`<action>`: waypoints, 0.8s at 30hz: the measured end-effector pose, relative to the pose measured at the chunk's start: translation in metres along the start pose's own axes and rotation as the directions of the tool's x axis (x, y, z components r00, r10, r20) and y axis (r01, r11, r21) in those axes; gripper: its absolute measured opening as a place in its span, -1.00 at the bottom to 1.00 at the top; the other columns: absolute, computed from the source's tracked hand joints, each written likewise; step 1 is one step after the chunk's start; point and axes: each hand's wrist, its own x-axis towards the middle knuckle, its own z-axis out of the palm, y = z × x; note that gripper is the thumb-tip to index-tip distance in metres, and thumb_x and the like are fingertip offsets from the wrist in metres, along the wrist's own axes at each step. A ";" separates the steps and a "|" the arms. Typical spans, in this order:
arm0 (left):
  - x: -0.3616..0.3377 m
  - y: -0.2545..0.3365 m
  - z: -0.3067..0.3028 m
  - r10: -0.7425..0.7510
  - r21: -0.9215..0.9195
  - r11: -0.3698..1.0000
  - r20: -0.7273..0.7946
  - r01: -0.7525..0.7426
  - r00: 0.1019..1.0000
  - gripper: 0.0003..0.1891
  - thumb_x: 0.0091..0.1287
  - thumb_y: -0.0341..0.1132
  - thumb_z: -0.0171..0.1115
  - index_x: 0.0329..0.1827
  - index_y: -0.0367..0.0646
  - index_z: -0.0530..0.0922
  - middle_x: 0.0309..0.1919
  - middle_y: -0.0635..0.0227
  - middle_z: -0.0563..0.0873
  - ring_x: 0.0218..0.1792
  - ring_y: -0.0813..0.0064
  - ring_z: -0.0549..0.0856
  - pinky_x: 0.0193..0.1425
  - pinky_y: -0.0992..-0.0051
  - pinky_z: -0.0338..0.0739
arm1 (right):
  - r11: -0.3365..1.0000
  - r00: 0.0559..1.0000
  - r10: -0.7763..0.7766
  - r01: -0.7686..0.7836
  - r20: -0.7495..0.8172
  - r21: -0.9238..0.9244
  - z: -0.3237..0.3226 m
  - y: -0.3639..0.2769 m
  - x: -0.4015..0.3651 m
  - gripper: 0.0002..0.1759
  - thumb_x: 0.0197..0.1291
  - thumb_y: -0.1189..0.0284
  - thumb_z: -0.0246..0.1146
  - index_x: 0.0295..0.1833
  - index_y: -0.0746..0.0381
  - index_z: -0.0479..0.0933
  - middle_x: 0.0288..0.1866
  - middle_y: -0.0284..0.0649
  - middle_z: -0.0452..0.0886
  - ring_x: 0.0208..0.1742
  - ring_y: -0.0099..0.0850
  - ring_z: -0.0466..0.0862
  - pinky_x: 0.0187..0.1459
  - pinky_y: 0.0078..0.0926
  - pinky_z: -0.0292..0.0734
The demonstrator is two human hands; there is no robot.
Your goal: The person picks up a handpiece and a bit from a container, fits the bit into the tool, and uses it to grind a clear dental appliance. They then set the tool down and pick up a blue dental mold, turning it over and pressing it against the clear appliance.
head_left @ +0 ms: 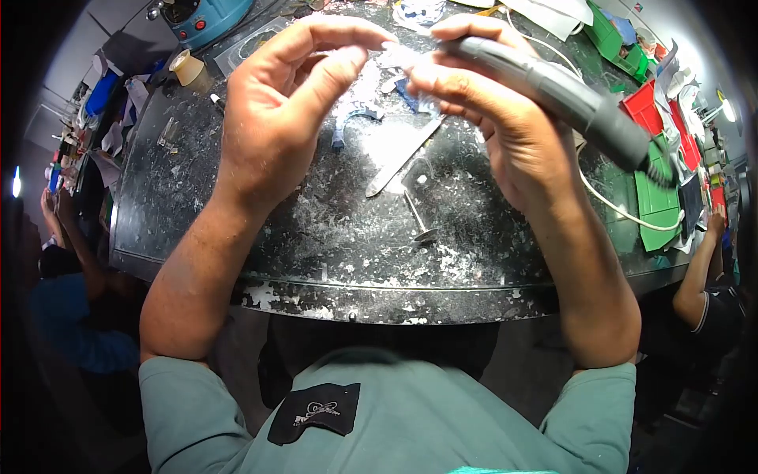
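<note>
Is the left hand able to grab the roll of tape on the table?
Probably not right now. The left hand pinches a small pale piece, with the right hand holding a grey power tool to it. Nothing blocks the roll of tape, though.

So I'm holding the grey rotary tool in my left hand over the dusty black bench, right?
No: the head view shows the grey rotary tool in your right hand, over the dusty black bench. Your left hand pinches a small pale piece.
</note>
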 end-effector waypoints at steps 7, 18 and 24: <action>-0.003 0.000 -0.001 -0.268 -0.416 0.878 -0.011 0.239 0.963 -0.66 0.40 -0.13 0.15 -0.04 -0.21 0.70 -0.12 0.28 0.77 -0.07 0.56 0.69 0.07 0.54 0.45 | 0.977 0.971 -0.209 0.200 -0.117 -0.078 0.003 0.002 0.002 -0.62 0.12 0.62 0.35 0.06 0.30 0.45 -0.19 -0.23 0.64 -0.22 -0.52 0.66 -0.18 -0.62 0.61; -0.002 0.010 0.000 -0.289 -0.196 0.937 0.024 0.288 0.957 -0.78 0.23 -0.44 0.36 -0.07 -0.29 0.68 -0.14 0.27 0.74 -0.07 0.55 0.70 0.15 0.55 0.53 | 0.464 0.616 -0.746 0.753 0.252 -0.466 -0.007 0.014 0.010 -0.73 0.07 0.69 0.29 -0.06 0.38 0.53 -0.34 -0.20 0.60 -0.41 -0.54 0.57 -0.40 -0.60 0.42; 0.001 0.003 -0.005 -0.364 -0.192 0.903 0.128 0.384 0.922 -0.82 0.26 -0.40 0.35 -0.12 -0.27 0.66 -0.20 0.35 0.74 -0.13 0.60 0.68 0.03 0.60 0.54 | 0.513 0.704 -0.664 0.673 0.251 -0.532 0.000 0.001 0.002 -0.77 0.12 0.67 0.30 -0.07 0.35 0.57 -0.37 -0.25 0.60 -0.42 -0.57 0.55 -0.41 -0.61 0.41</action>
